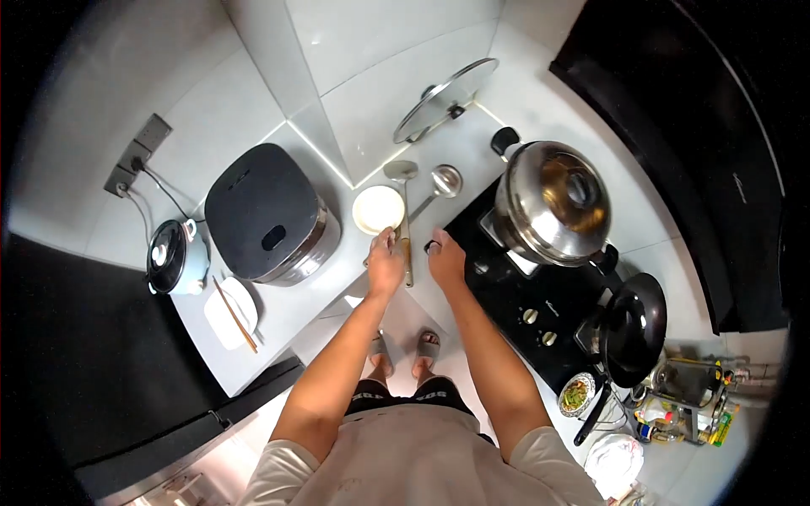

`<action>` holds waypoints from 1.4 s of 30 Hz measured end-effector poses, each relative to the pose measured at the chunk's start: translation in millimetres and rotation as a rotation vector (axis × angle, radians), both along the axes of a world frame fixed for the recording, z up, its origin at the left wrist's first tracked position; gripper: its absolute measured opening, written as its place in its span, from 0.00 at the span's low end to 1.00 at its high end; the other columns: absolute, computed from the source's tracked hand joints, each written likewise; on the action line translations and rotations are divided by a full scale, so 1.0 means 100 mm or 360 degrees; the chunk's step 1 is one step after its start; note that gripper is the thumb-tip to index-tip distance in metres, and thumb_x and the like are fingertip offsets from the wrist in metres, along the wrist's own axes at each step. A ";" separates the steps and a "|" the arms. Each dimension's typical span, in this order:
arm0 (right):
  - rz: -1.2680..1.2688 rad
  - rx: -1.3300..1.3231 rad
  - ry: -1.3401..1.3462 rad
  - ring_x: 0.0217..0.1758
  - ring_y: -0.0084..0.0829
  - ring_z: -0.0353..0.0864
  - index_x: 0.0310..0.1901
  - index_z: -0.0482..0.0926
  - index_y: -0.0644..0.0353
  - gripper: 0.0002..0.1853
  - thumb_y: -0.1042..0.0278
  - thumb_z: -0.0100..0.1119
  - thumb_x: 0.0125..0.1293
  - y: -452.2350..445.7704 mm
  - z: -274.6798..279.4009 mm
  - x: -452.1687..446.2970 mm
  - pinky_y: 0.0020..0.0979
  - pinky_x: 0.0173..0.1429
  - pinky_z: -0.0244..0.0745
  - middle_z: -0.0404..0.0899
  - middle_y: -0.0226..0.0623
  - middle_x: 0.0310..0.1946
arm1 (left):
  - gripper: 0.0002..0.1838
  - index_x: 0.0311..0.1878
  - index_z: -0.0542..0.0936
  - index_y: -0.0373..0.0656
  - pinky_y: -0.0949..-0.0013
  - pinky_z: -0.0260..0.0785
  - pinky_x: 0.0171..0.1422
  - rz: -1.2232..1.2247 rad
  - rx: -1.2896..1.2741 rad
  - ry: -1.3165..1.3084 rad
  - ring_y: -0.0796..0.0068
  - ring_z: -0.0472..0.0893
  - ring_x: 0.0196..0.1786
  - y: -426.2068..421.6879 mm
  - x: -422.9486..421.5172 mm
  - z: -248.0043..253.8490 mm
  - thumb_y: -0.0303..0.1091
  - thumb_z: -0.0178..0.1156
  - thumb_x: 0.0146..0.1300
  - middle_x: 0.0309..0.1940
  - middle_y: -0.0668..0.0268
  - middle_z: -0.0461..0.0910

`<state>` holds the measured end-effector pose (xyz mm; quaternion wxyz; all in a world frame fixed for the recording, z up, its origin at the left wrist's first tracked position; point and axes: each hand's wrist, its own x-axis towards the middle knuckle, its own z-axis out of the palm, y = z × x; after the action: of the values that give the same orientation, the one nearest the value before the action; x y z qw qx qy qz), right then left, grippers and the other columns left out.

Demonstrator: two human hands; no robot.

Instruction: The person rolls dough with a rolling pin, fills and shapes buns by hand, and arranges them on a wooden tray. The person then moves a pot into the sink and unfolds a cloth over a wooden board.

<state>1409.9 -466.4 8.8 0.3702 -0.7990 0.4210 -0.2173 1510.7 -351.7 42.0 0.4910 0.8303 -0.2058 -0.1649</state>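
Note:
My left hand (386, 263) is closed at the near rim of a small white bowl (378, 210), with the fingertips on its edge. Its contents look pale, and I cannot tell what they are. Right beside this hand lies a spatula with a wooden handle (408, 261). A metal ladle (446, 180) rests on the counter beyond, its handle slanting toward my left hand. My right hand (445, 257) is closed near the front left corner of the stove (540, 316). A small dark piece shows at its fingers, too little to name.
A lidded steel pot (553, 202) stands on the stove, with a black pan (634, 329) to the right. A glass lid (445, 99) leans on the wall. At left are a rice cooker (266, 211), a blue pot (179, 257) and a white plate (226, 316) with chopsticks.

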 end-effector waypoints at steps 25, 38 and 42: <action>-0.0484 -0.0451 0.0215 0.58 0.56 0.86 0.60 0.85 0.62 0.23 0.54 0.70 0.70 -1.90 2.41 -1.55 0.49 0.64 0.82 0.86 0.56 0.54 | 0.23 0.71 0.75 0.27 0.62 0.69 0.76 -0.0621 -0.0564 0.0040 0.58 0.81 0.69 -1.82 -1.00 1.38 0.23 0.52 0.75 0.66 0.47 0.81; -0.0556 -0.0670 0.0052 0.54 0.56 0.87 0.54 0.89 0.60 0.19 0.55 0.68 0.71 -1.61 2.86 -1.60 0.49 0.62 0.81 0.87 0.55 0.51 | 0.29 0.72 0.76 0.31 0.65 0.70 0.74 -0.0482 -0.0639 0.0041 0.62 0.82 0.66 -1.26 -0.97 1.58 0.16 0.51 0.65 0.63 0.51 0.84; -0.0481 -0.0992 -0.0076 0.54 0.54 0.88 0.54 0.88 0.63 0.22 0.51 0.68 0.70 -1.25 3.06 -1.50 0.46 0.64 0.81 0.89 0.53 0.50 | 0.29 0.68 0.78 0.33 0.62 0.72 0.73 -0.0427 -0.0684 -0.0265 0.60 0.83 0.63 -0.89 -0.82 1.60 0.14 0.51 0.62 0.60 0.52 0.84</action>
<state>1259.8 -591.7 315.0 0.0818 -0.7969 0.4393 -0.4065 1428.3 -440.4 201.9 0.6111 0.6829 -0.3841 -0.1122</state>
